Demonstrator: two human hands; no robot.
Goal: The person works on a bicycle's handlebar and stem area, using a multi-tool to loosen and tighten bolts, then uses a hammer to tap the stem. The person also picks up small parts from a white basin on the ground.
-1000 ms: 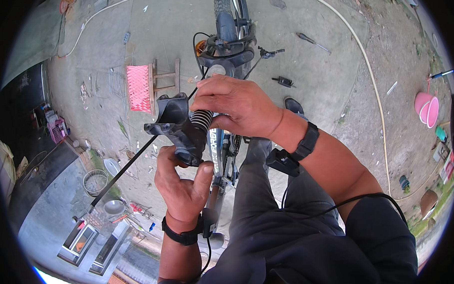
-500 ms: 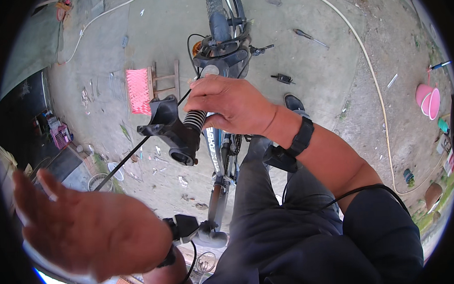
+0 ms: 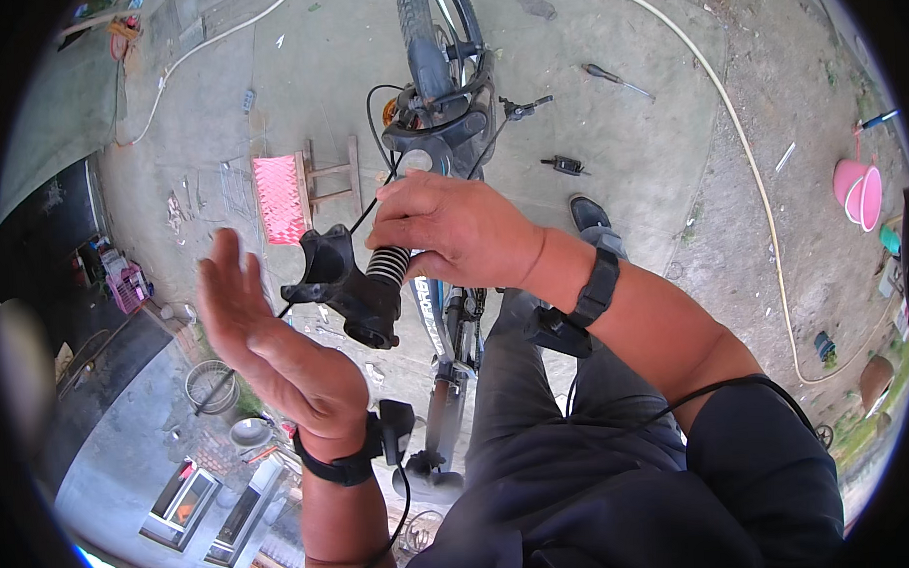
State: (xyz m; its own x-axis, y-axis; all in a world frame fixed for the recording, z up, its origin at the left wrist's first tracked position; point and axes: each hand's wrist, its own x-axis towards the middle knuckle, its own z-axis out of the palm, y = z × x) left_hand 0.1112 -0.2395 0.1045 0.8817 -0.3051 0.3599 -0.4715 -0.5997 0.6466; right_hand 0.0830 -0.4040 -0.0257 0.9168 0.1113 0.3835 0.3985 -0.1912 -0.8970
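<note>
A black handlebar stem (image 3: 350, 288) with a clamp at its end stands out to the left over the bicycle (image 3: 438, 325). Round its base is a silver-and-black ribbed section (image 3: 388, 265). My right hand (image 3: 458, 229) is closed at that ribbed section, thumb below and fingers above; its fingertips are partly hidden. To the left of the stem, my left hand (image 3: 281, 345) is raised with fingers stretched out and nothing in it. A thin black cable runs behind the left hand and past the stem. The front wheel (image 3: 422, 40) lies at the top, beyond the dark fork crown.
On the concrete lie a screwdriver (image 3: 618, 81) and a small black part (image 3: 567, 166). A pink woven stool (image 3: 279, 200) stands left of the bicycle, a pink bucket (image 3: 858, 192) far right. A pale hose (image 3: 734, 124) curves across the ground. My shoe (image 3: 589, 212) is beside the frame.
My left hand has swung from the lower left up and right, close to the stem. The stem has shifted slightly; my right hand keeps its grip, a little lower.
</note>
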